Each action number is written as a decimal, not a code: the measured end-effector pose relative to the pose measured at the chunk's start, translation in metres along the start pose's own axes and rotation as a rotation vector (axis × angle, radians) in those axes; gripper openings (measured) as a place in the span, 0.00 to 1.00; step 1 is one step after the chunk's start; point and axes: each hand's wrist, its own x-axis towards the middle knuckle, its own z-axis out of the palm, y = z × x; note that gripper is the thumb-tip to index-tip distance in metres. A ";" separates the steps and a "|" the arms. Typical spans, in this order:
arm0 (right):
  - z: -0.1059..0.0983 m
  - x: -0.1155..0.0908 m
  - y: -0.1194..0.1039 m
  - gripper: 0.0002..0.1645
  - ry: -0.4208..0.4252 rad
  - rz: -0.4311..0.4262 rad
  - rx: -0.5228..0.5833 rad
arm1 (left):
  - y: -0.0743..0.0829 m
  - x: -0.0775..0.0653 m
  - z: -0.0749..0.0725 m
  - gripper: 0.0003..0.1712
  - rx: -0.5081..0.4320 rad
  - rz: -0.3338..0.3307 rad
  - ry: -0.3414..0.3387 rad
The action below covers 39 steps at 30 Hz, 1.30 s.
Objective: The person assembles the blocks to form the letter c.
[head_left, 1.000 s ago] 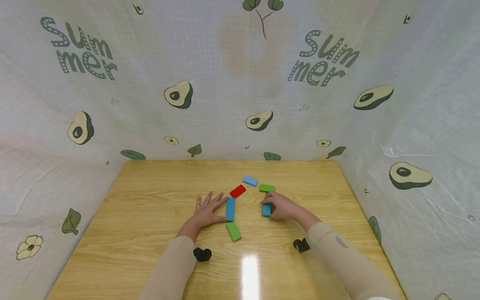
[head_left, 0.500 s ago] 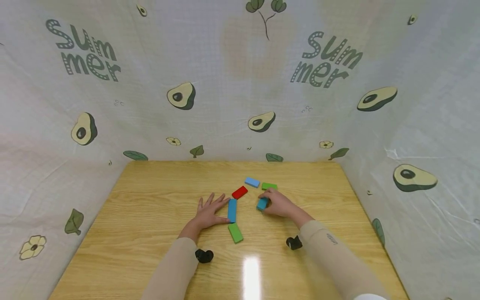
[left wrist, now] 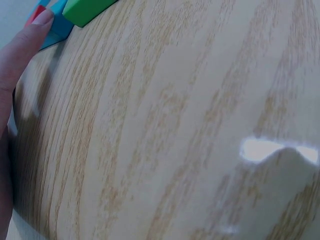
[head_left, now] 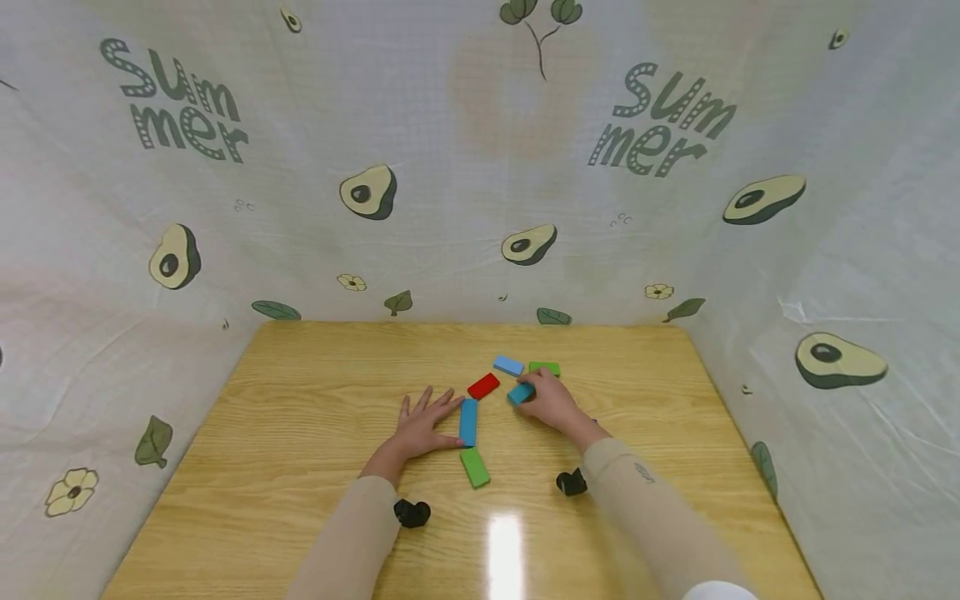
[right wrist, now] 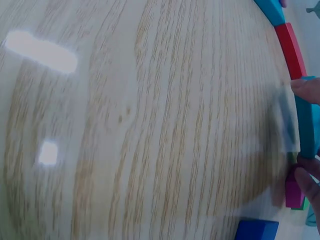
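Observation:
My right hand (head_left: pixel 553 402) pinches a blue block (head_left: pixel 520 393) between thumb and fingers, close over the table. In the right wrist view, this held block (right wrist: pixel 306 125) hangs beside the red block (right wrist: pixel 291 50). My left hand (head_left: pixel 422 429) lies spread with fairly straight fingers. Its forefinger and thumb reach the two ends of another blue block (head_left: pixel 468 422); the left wrist view shows the thumb (left wrist: pixel 31 40) over that block (left wrist: pixel 59 26). A green block (head_left: pixel 475 468) adjoins its near end, and the red block (head_left: pixel 483 386) sits by its far end.
Behind the right hand lie a light blue block (head_left: pixel 508 365) and a green block (head_left: pixel 544 367). The right wrist view also shows a magenta block (right wrist: pixel 294 194) and a dark blue block (right wrist: pixel 256 230) near that hand. Printed cloth (head_left: pixel 450 275) encloses the wooden table (head_left: pixel 322 358).
My right hand has moved left and away from me with the blue block, turning it from upright in the view to slanted, closer to the red block. My left hand stays at its block.

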 end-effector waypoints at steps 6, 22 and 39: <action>0.002 0.006 -0.005 0.30 0.015 0.025 -0.038 | 0.001 0.001 -0.001 0.50 0.013 -0.007 -0.008; 0.011 0.024 0.004 0.30 0.041 0.010 -0.218 | 0.001 0.001 0.001 0.50 0.013 0.029 0.003; 0.011 0.039 0.001 0.28 0.015 0.009 -0.258 | 0.003 -0.002 -0.003 0.50 0.021 -0.002 -0.007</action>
